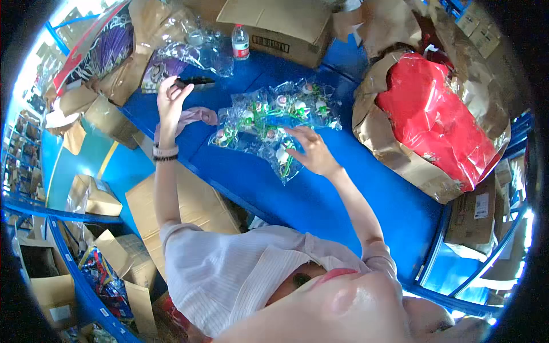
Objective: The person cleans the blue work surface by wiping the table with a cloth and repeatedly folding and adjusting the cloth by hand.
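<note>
The left hand (171, 100) is closed around a slim black object (195, 81) above the blue desk (343, 200), near its left edge. The right hand (314, 151), fingers spread apart, reaches over crinkled, glossy clear-plastic packets (247, 117) on the desk's middle; whether it touches them I cannot tell. Inside show rounded white and pinkish pieces with thin green stems.
</note>
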Demonstrator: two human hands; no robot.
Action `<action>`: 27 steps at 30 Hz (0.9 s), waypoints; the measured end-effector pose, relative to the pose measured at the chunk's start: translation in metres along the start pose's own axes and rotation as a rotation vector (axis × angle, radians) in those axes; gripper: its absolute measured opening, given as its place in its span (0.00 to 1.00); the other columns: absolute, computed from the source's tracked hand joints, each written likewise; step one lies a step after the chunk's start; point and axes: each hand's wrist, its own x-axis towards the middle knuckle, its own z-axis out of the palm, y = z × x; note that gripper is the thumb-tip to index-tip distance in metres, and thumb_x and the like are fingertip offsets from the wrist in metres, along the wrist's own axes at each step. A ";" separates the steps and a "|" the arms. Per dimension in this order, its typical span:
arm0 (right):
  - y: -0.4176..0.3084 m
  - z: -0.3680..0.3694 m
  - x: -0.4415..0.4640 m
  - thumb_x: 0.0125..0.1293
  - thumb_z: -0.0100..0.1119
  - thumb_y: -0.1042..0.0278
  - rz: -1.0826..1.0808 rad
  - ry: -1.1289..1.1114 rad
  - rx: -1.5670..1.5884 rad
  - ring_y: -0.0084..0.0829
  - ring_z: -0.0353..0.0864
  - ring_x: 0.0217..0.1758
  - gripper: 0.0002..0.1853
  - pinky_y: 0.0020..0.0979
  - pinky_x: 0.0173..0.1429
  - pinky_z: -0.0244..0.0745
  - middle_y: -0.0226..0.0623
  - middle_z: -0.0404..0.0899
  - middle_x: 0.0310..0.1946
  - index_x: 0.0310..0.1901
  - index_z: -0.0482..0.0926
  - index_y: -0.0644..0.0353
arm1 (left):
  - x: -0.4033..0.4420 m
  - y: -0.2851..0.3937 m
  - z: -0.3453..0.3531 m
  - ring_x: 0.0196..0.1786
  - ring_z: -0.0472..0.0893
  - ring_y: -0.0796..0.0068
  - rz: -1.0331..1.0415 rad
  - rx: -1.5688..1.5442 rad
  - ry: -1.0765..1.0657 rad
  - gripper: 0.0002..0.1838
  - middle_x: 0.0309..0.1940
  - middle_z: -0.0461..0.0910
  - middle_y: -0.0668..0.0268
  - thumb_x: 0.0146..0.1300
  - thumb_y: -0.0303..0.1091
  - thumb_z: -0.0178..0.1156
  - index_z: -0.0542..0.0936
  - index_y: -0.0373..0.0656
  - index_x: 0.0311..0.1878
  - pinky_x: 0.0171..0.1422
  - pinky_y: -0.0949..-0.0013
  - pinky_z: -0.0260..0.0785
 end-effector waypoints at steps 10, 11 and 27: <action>0.017 0.047 -0.013 0.62 0.61 0.57 -0.091 0.140 -0.446 0.38 0.73 0.55 0.26 0.40 0.57 0.70 0.27 0.62 0.65 0.62 0.71 0.46 | 0.036 -0.126 -0.026 0.40 0.79 0.63 0.023 0.359 0.134 0.25 0.39 0.78 0.58 0.45 0.27 0.72 0.75 0.38 0.48 0.46 0.67 0.73; 0.017 0.047 -0.014 0.62 0.61 0.57 -0.081 0.143 -0.431 0.38 0.73 0.55 0.26 0.40 0.57 0.70 0.27 0.62 0.65 0.62 0.71 0.46 | 0.042 -0.124 -0.027 0.41 0.79 0.61 0.073 0.524 0.114 0.25 0.39 0.79 0.58 0.45 0.27 0.71 0.75 0.38 0.48 0.47 0.65 0.73; -0.008 0.039 -0.011 0.56 0.62 0.66 0.005 0.388 -0.693 0.37 0.68 0.61 0.27 0.39 0.59 0.63 0.33 0.63 0.65 0.60 0.72 0.48 | 0.016 -0.006 0.005 0.43 0.80 0.61 0.271 0.714 -0.265 0.19 0.44 0.80 0.62 0.56 0.24 0.61 0.76 0.43 0.52 0.49 0.65 0.72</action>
